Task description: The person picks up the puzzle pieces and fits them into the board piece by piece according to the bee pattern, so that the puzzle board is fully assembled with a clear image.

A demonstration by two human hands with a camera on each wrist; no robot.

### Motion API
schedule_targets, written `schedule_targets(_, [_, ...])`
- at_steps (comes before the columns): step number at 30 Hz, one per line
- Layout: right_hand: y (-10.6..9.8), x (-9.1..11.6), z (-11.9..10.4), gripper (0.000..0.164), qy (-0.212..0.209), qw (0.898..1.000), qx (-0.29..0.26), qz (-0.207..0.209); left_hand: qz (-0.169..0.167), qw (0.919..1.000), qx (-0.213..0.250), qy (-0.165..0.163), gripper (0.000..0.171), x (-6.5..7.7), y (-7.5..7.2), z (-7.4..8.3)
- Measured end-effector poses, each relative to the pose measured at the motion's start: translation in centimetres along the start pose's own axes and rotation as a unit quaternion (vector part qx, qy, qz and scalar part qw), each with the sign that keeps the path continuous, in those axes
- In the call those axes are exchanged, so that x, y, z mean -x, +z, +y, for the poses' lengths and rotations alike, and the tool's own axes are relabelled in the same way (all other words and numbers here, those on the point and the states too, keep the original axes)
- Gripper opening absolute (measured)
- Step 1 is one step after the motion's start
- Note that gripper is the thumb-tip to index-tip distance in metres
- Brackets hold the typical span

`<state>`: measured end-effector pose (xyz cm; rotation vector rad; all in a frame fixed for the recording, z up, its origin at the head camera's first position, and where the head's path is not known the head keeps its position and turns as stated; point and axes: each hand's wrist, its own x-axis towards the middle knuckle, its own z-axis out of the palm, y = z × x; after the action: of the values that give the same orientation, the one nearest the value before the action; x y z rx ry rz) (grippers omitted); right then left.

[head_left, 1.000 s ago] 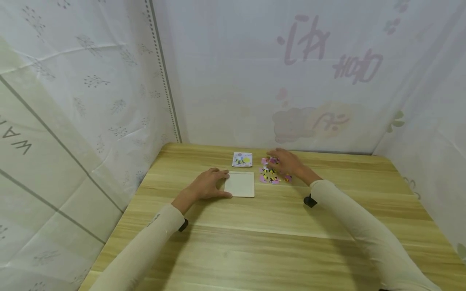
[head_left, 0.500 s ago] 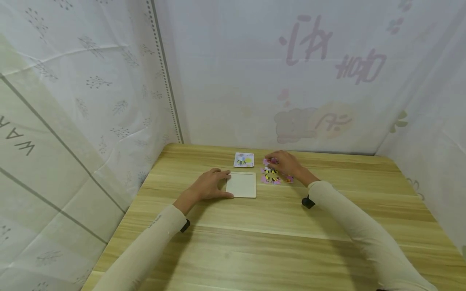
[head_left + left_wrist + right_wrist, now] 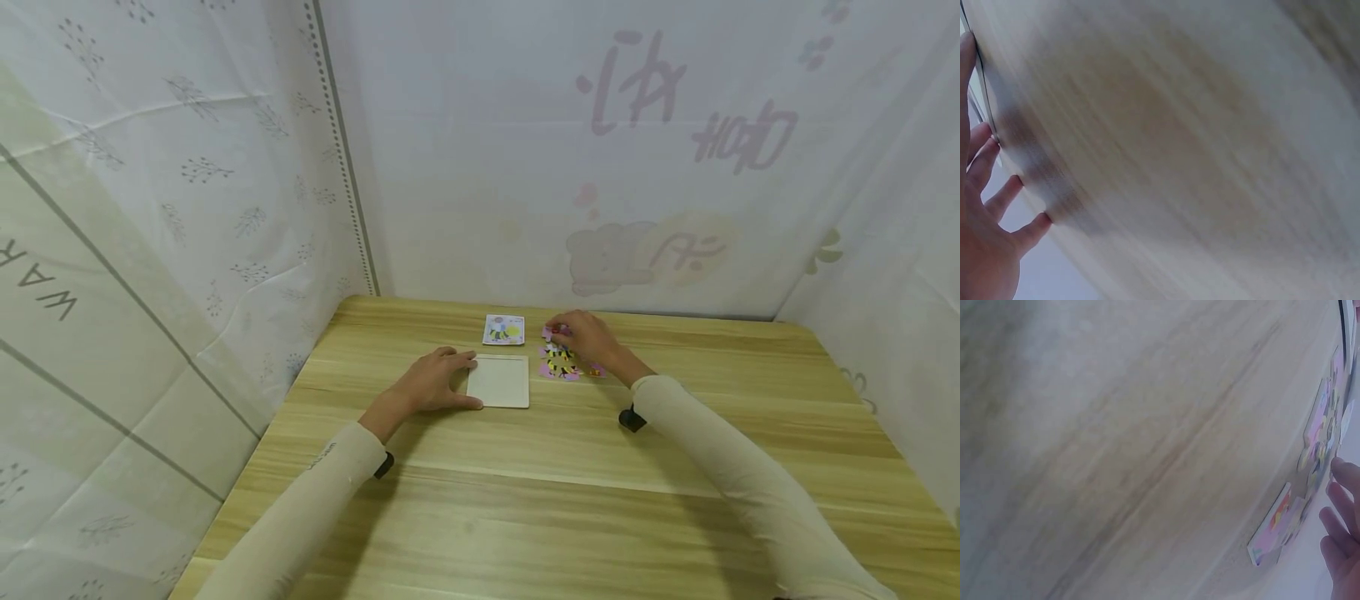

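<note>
In the head view a shallow cream puzzle tray [image 3: 498, 383] lies flat on the table. My left hand [image 3: 431, 382] spreads along the tray's left side, thumb by the near corner and fingertips at the far one; in the left wrist view these fingers [image 3: 1030, 234] are splayed. To the right lie several jigsaw pieces [image 3: 564, 369] with pink ground and a black-and-yellow bee pattern. My right hand [image 3: 594, 337] reaches over them, thumb and index finger pinching a pink puzzle piece [image 3: 548, 332] at the far left of the group. Its palm covers some pieces.
A square picture card [image 3: 503, 330] showing a bee lies behind the tray. The wooden table [image 3: 480, 517] meets a printed cloth curtain [image 3: 480, 167] at its back edge, with more cloth on both sides. In the right wrist view some puzzle pieces [image 3: 1270, 528] overlap.
The head view has shifted slightly, so everything sits a little further right. My right fingers have drawn closer together at the far-left piece. My left hand stays against the tray.
</note>
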<state>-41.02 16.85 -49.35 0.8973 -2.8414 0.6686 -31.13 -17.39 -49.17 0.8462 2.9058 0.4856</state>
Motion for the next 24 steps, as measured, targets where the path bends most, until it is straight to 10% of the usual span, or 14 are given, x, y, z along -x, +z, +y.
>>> schedule_targets(24, [-0.8,2.0,-2.0,0.022,-0.037,0.999,-0.031,0.011,0.001,0.9998,0.011,-0.015,0.095,0.0,0.0,0.0])
